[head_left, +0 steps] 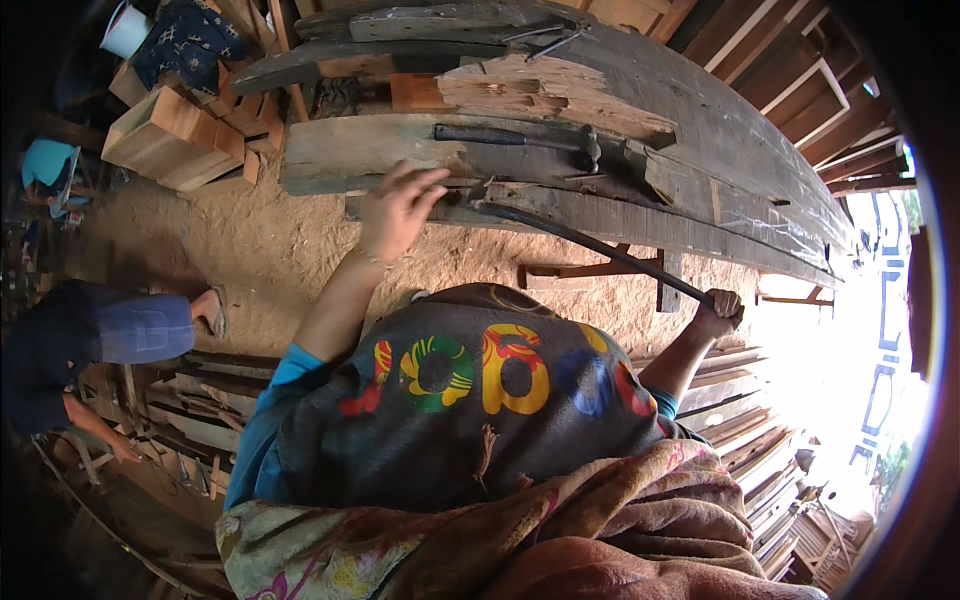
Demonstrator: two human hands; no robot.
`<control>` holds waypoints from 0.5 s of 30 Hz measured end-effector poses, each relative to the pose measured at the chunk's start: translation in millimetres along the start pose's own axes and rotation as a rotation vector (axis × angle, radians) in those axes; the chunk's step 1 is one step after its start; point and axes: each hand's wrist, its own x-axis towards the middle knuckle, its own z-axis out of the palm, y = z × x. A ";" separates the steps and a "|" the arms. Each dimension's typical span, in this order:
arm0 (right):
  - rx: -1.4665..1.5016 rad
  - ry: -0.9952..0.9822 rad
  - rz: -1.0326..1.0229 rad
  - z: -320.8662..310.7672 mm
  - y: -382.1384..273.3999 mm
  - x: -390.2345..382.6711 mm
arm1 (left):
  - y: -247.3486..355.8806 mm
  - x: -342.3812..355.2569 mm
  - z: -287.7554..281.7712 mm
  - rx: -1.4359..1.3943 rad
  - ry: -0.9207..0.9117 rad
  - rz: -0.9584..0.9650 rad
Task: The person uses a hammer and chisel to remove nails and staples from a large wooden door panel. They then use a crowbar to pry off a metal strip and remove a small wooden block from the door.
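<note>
My right hand [722, 315] is closed round the lower end of a long dark pry bar [600, 247]. The bar slants up to the left, and its far tip rests at the near edge of a worn plank [350, 150]. Beside that tip my left hand [402, 208] is raised at the plank's edge, fingers stretched and a little apart, with nothing seen in it. Whether its fingertips touch the wood I cannot tell. A hammer [480, 134] with a dark grip lies on the wood just beyond, its head to the right. The wood beside it is splintered [555, 90].
Metal pincers [556, 38] lie farther back on the long stack of weathered boards [740, 130]. Wooden boxes [170, 135] stand at the far left. Another person [140, 325] bends over at the left. Stacked planks [735, 400] lie at the right, above a sandy floor [290, 215].
</note>
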 end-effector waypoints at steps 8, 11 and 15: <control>-0.207 -0.142 -0.025 28.5 -12.0 33.5 | 16.6 41.3 5.0 0.203 -0.304 0.182; -0.309 -0.222 0.001 72.8 -14.5 59.2 | 43.6 51.1 -45.0 -0.124 0.166 0.087; -0.382 -0.496 0.159 198.0 28.8 94.7 | 0.5 33.6 -106.7 -0.589 0.594 -0.131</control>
